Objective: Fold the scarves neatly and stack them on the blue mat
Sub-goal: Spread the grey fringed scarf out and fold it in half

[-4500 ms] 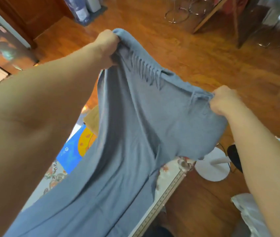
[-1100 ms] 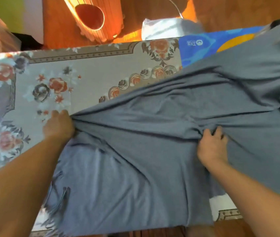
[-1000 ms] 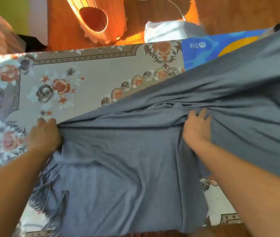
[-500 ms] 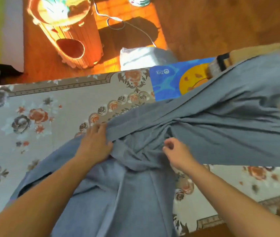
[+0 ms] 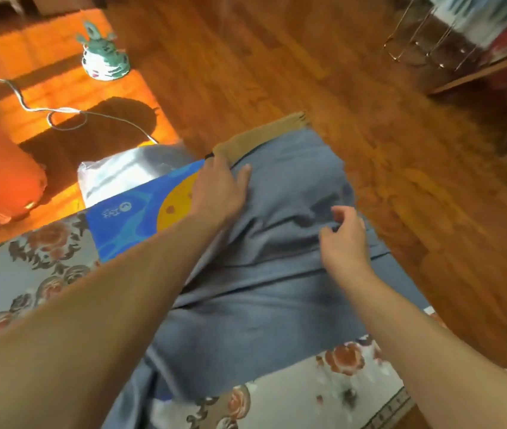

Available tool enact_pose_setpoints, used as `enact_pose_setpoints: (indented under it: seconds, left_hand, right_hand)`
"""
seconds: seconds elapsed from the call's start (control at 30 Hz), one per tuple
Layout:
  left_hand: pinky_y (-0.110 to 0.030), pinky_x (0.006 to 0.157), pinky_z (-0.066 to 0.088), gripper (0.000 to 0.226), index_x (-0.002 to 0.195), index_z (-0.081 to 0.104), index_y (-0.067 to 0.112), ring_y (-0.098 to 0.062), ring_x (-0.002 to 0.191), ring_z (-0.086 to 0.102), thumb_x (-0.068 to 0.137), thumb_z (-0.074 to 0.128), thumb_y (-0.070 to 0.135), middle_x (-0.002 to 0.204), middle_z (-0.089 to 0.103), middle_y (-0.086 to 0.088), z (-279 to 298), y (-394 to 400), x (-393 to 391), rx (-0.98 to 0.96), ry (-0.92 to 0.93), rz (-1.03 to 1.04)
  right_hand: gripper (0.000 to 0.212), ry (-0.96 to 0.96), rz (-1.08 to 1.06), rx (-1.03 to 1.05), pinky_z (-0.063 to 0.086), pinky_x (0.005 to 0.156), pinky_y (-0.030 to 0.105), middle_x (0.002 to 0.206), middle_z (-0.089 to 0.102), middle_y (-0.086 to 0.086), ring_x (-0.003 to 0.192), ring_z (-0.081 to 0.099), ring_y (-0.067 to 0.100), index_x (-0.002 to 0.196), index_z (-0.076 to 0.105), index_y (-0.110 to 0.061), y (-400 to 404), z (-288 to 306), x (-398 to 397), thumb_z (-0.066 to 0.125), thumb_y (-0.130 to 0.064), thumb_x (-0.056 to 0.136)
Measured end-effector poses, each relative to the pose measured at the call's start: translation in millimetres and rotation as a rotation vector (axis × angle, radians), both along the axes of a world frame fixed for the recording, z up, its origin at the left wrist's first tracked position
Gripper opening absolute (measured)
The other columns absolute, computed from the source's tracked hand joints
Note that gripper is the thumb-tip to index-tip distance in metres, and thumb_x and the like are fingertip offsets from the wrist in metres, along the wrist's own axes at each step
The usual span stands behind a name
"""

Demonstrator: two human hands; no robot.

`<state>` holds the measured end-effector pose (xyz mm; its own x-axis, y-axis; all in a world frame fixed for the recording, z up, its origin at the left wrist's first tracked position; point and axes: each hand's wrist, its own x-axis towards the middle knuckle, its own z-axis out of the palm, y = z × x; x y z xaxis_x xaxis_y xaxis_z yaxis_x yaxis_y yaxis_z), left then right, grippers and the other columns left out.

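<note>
Grey scarf (image 5: 277, 274) lies half-folded over blue mat (image 5: 128, 224), tan scarf (image 5: 258, 137) beneath. Left hand (image 5: 218, 190) — fingers flat, spread, pressing cloth. Right hand (image 5: 343, 239) pinches a crease. Judged light, limp, wrinkle-prone — grip at corners beyond fingertips.

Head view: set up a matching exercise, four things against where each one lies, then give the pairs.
Things:
1. grey scarf
2. tan scarf
3. blue mat
4. white cable

Places:
A. on the wooden floor
B. beneath the grey scarf's far edge
C. under both hands
D. on the floral cloth, partly covered

Pairs: 1-C, 2-B, 3-D, 4-A. The left hand presses flat; the right hand pinches a fold.
</note>
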<state>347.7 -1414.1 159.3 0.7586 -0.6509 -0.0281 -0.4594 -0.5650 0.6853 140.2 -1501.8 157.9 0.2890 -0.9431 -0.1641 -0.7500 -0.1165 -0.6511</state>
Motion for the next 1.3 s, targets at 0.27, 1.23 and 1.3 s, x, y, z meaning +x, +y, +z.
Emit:
enact_pose_setpoints:
  seconds: [0.27, 1.23, 1.3]
  left_hand:
    - [-0.040, 0.089, 0.046, 0.039, 0.111, 0.064, 0.013, -0.033, 0.117, 0.062, 0.095, 0.061, 0.048, 0.121, 0.067, -0.016, 13.4, -100.0, 20.5, 0.474, -0.133, -0.125]
    - [-0.030, 0.101, 0.042, 0.066, 0.135, 0.046, 0.046, -0.006, 0.125, 0.052, 0.079, 0.081, 0.053, 0.135, 0.053, 0.024, 328.7, 425.6, -23.2, 0.171, 0.306, -0.116]
    - [-0.031, 0.109, 0.043, 0.087, 0.146, 0.037, 0.044, 0.003, 0.128, 0.051, 0.073, 0.085, 0.051, 0.142, 0.052, 0.024, 343.5, 416.7, -47.8, 0.035, 0.294, -0.268]
  right_hand:
    - [0.041, -0.077, -0.051, 0.164, 0.040, 0.103, 0.034, 0.126, 0.058, 0.009, 0.118, 0.055, 0.025, 0.127, 0.058, -0.014, -38.4, -6.2, -19.0, 0.056, -0.004, 0.087]
    - [0.020, 0.095, 1.069, -0.152, 0.043, 0.064, 0.035, 0.071, 0.061, -0.005, 0.081, 0.063, 0.025, 0.070, 0.054, -0.023, 222.6, 343.5, 43.4, 0.058, -0.008, 0.084]
    - [0.011, 0.129, 1.286, -0.230, 0.050, 0.066, 0.039, 0.073, 0.060, -0.003, 0.077, 0.062, 0.021, 0.075, 0.052, -0.020, 279.7, 370.9, 68.6, 0.062, -0.017, 0.079]
